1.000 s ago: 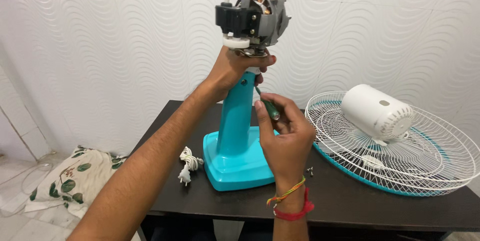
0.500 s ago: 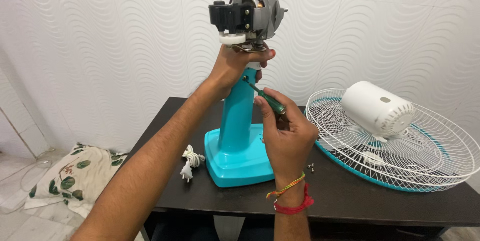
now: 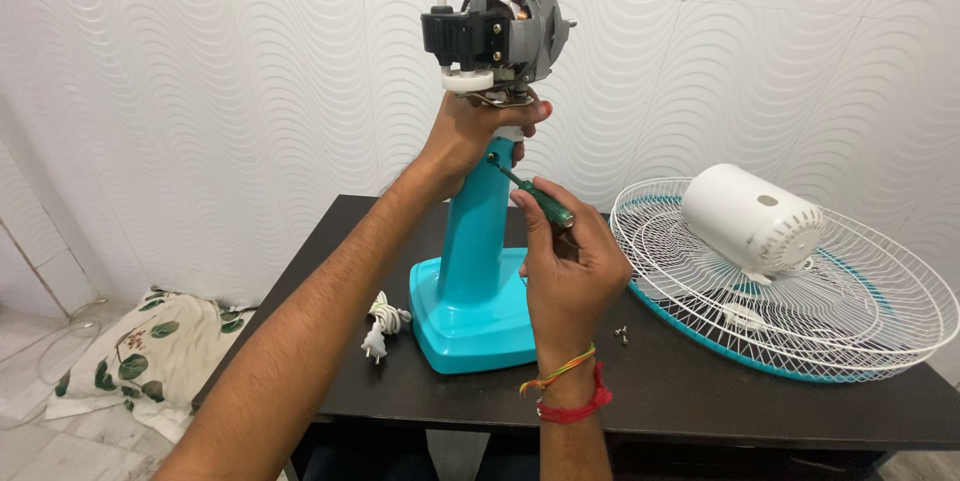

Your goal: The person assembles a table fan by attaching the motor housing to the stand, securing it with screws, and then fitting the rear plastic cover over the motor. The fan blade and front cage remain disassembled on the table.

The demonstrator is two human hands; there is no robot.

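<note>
White wavy-textured wall panels [image 3: 200, 61], dark wooden table [image 3: 700, 401], pale tiled floor [image 3: 40, 441], leaf-print cushion [image 3: 150, 356] on floor

Upright teal fan stand [image 3: 480, 271], green screwdriver [image 3: 540, 203]

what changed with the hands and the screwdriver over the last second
The right hand tilted the green screwdriver from steep to slanting, its tip now at the screw high on the teal stand. The left hand stayed gripping the stand's neck under the motor.
</note>
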